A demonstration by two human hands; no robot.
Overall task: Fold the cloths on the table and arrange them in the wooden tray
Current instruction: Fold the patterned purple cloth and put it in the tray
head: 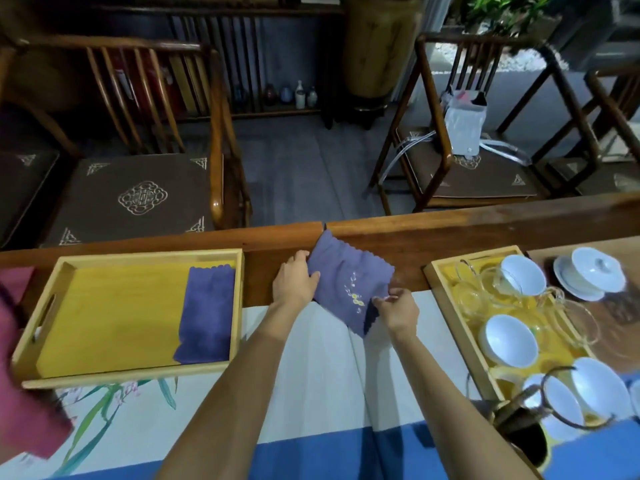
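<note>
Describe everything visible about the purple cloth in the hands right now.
The purple cloth with scalloped edges looks soft and bears white and yellow embroidered flowers. It seems folded over and lies tilted diagonally across the dark wooden table ledge and the pale runner. The left hand holds its left edge; the right hand pinches its near right edge.

Centre frame, the purple cloth (349, 282) lies tilted across the far edge of the surface (450, 233), embroidered flowers facing up. Left grip (294, 282) holds its edge at 9 o'clock, right grip (398, 308) pinches the corner at 4 o'clock. Out at 9 o'clock sits the wooden tray (138, 372), with a folded purple cloth (207, 313) lying flat against its right wall. At 3 o'clock, a second tray (450, 306) carries white cups (509, 339). A maroon cloth (20, 393) lies at 8 o'clock.
</note>
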